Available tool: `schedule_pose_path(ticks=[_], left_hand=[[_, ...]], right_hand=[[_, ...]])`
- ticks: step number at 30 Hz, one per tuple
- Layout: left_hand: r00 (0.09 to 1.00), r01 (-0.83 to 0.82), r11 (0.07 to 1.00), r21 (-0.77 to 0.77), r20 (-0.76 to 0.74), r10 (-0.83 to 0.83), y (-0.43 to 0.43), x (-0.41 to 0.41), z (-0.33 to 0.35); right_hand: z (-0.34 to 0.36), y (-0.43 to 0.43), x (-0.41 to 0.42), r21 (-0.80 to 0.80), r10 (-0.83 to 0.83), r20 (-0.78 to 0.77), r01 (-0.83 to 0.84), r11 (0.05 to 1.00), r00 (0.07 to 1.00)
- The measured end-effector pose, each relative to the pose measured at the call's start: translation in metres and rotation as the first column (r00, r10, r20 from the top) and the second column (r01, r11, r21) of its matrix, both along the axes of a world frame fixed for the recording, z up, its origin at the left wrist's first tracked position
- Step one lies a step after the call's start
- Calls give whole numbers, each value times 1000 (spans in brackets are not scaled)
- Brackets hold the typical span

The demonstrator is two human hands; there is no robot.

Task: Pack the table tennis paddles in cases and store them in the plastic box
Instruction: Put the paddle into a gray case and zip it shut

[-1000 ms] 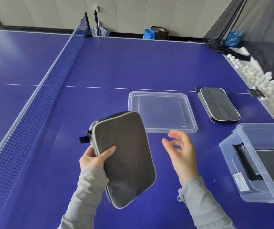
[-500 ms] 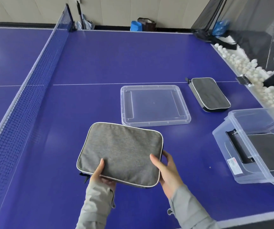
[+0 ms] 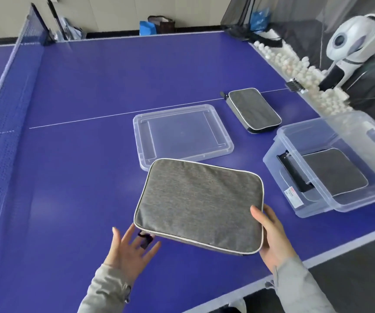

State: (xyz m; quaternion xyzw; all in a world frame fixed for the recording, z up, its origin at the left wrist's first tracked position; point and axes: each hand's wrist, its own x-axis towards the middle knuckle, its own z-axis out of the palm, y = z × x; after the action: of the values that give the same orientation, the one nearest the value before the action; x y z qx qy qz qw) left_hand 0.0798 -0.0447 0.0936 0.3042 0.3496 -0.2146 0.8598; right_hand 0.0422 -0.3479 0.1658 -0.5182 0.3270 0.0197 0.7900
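A grey zipped paddle case [image 3: 201,205] is held flat above the blue table, near me. My right hand [image 3: 271,236] grips its right near corner, thumb on top. My left hand [image 3: 130,250] hovers by the case's left near corner with fingers spread, holding nothing. A clear plastic box [image 3: 313,199] stands at the right with one grey case [image 3: 337,170] lying inside. Another closed grey case [image 3: 253,109] lies on the table beyond. The box's clear lid [image 3: 182,134] lies flat just behind the held case.
The net [image 3: 6,109] runs along the left. Several white balls [image 3: 306,71] fill a trough on the right edge, beside a white ball machine [image 3: 353,41]. The table's near edge [image 3: 317,258] runs just under my right wrist.
The case went from upright in my left hand to flat in both hands, then moved right. My left hand has let go and spread open; the right now holds it alone.
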Motion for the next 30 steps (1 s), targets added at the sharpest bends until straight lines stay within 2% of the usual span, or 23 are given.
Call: schedule_pose_path(ticks=[2,4,7,9,13,22,30], left_hand=[[992,109,990,93,57,-115,-1,9,8],[939,277,931,237,141,-315,-14,20,24],[769,444,798,407,285,-573,-57,28,49],[687,479,738,475,320,-653,-94,24,59],[685,422,718,553,324,-652,-164,-6,65],[730,357,787,504,375,-572,-299,-90,66],[750,280,787,549,387,-536,-367,-91,88]], right_hand=[[5,-28,-14,2,0,1,0,1000,1000],[9,-55,-28,-5,1,-12,-1,1000,1000],[13,-94,-49,-40,-19,-15,18,999,1000],[15,-119,-64,-59,-34,-7,34,998,999],[20,-175,-97,-111,-58,26,61,992,998],[45,-310,-163,-372,3,86,29,928,996],[55,-376,-147,-447,-10,169,86,890,986]])
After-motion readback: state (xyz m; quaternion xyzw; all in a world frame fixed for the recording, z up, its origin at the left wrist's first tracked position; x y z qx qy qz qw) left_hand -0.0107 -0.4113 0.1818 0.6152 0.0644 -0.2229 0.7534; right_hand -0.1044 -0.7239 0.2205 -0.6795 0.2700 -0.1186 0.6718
